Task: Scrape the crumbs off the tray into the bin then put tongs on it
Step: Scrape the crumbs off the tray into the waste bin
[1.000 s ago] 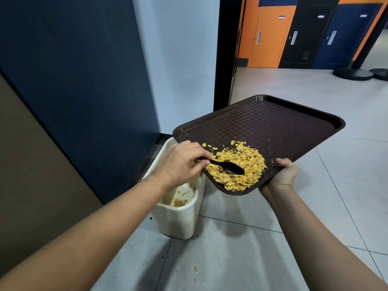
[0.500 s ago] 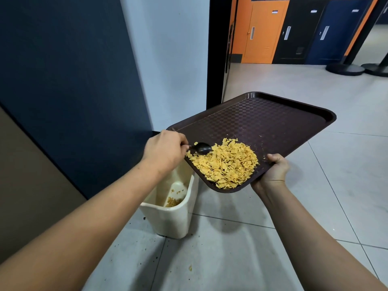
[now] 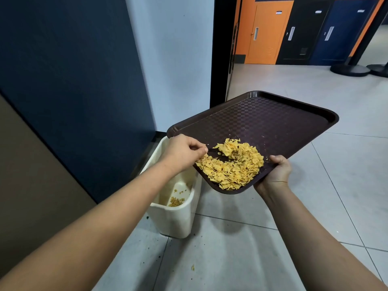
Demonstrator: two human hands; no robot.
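Note:
A dark brown tray (image 3: 273, 122) is tilted down toward its near corner above a white bin (image 3: 178, 215). My right hand (image 3: 277, 173) grips the tray's near right edge. A heap of yellow crumbs (image 3: 233, 169) lies at the low corner. My left hand (image 3: 184, 152) pinches a black spoon (image 3: 214, 151) whose bowl is buried in the upper part of the heap. The bin stands on the floor under the tray's left corner with some crumbs at its bottom (image 3: 176, 201). No tongs are in view.
A dark blue wall (image 3: 73, 70) and a white wall (image 3: 172, 59) stand to the left, right behind the bin. A black door frame (image 3: 218, 49) is behind the tray. A few crumbs (image 3: 192, 267) lie on the grey tiled floor.
My left hand drew the spoon back to the heap's left edge, then pushed it into the top of the heap. The crumbs spread lower toward the tray's near corner.

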